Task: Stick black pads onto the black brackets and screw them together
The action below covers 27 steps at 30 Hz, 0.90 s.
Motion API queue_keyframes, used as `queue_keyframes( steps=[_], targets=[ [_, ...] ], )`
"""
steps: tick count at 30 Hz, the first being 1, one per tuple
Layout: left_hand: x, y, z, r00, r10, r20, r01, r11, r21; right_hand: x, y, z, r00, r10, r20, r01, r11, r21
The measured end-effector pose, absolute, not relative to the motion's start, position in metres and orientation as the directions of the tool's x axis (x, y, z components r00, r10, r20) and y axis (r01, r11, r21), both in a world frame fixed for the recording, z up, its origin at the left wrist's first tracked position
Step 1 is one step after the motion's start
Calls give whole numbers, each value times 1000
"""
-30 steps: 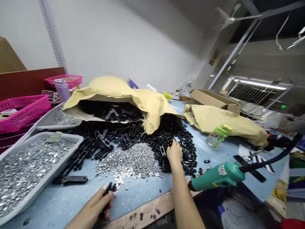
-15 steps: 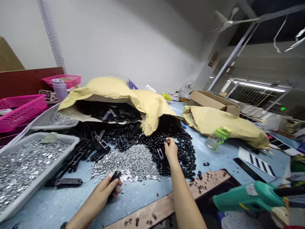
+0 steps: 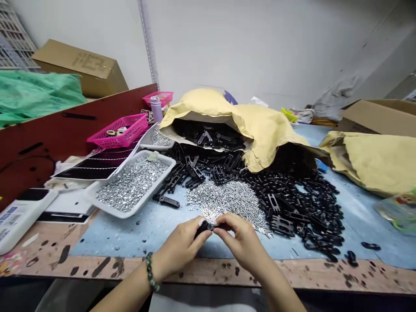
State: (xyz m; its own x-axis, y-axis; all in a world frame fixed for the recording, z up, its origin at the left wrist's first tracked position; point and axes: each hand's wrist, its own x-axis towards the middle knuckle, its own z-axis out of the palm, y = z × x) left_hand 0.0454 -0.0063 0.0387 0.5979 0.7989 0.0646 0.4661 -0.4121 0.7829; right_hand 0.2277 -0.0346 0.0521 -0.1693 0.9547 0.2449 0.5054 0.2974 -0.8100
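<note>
Near the table's front edge, my left hand (image 3: 183,242) is closed around a black plastic part (image 3: 203,228). My right hand (image 3: 240,239) meets it, thumb and forefinger pinching a small black piece (image 3: 221,225) against the end of that part. The fingers cover much of both pieces. Just beyond the hands lies a heap of silver screws (image 3: 242,197), with small metal nuts (image 3: 206,195) at its left side. Small black parts (image 3: 312,203) are piled to the right, and slotted black plates (image 3: 282,225) lie at the pile's near side.
A white tray (image 3: 170,167) of metal nuts stands at left, with a pink basket (image 3: 143,125) behind it. Yellow sacks (image 3: 208,102) spill black parts at the back. A clear bottle (image 3: 398,210) and another sack (image 3: 383,160) lie at right.
My right hand has come from the black pile to my left hand, and the two now meet at the black part. The view has swung left.
</note>
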Motion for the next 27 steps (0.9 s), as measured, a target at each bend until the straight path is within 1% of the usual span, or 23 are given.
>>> queue_keyframes(
  steps=[3, 6, 7, 8, 9, 10, 12, 13, 15, 19, 22, 23, 25, 27],
  targets=[
    [43, -10, 37, 638, 760, 126, 445, -497, 745, 225, -37, 53, -184, 966, 183, 488, 252, -836],
    [38, -9, 36, 683, 713, 157, 416, -557, 718, 228, -42, 46, -202, 973, 109, 333, 173, -927],
    [35, -8, 36, 686, 710, 160, 419, -565, 711, 230, -43, 42, -210, 974, 90, 280, 148, -948],
    [31, -6, 36, 676, 720, 158, 429, -559, 710, 234, -43, 36, -203, 976, 78, 262, 131, -956],
    [27, -4, 36, 649, 746, 152, 447, -535, 717, 238, -44, 28, -175, 982, 75, 288, 124, -950],
    [22, -2, 36, 606, 783, 142, 468, -495, 732, 242, -44, 19, -134, 988, 81, 351, 124, -928],
    [12, 2, 34, 508, 854, 111, 499, -397, 770, 244, -43, -1, -59, 989, 132, 518, 144, -843],
    [8, 3, 33, 468, 878, 100, 504, -358, 786, 241, -42, -10, -49, 985, 164, 583, 162, -796],
    [3, 4, 29, 414, 906, 83, 510, -307, 804, 231, -41, -26, -79, 974, 211, 649, 211, -731],
    [-1, 3, 21, 329, 944, 33, 541, -217, 812, 209, -47, -35, -128, 952, 277, 661, 290, -692],
    [-2, 1, 21, 337, 941, 31, 536, -219, 815, 209, -59, -32, -160, 945, 286, 616, 322, -719],
    [-1, 1, 22, 362, 931, 41, 532, -243, 811, 212, -63, -31, -144, 946, 290, 593, 317, -740],
    [4, 1, 25, 433, 899, 74, 514, -313, 799, 219, -70, -31, -60, 950, 308, 559, 287, -778],
    [9, 2, 27, 499, 860, 111, 482, -381, 789, 223, -71, -31, 25, 947, 321, 562, 252, -787]
  ],
)
